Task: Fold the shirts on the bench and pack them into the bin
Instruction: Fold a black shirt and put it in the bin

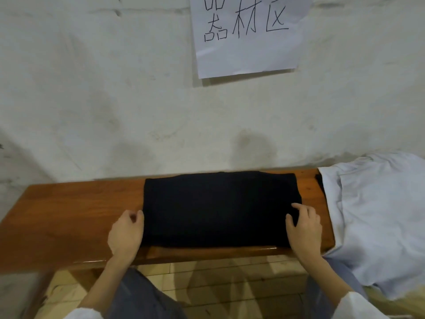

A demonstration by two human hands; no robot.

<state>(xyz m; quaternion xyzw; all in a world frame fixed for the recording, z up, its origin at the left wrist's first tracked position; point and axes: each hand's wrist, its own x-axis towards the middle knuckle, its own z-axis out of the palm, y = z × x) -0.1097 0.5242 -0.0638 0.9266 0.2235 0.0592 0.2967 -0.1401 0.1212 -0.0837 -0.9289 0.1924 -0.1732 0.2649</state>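
A black shirt (218,208) lies folded into a wide rectangle on the middle of the wooden bench (69,215). My left hand (125,233) is at the shirt's left edge, fingers curled against the fabric there. My right hand (303,229) rests on the shirt's right end with the fingers spread and bent, thumb on the cloth. A pale blue shirt (379,215) lies crumpled on the right end of the bench and hangs over its front edge. No bin is in view.
The bench stands against a white plaster wall (115,100) with a paper sign (248,35) taped up. Bare wood shows on the bench's left part. Below the bench front are tiled floor (218,279) and my knees.
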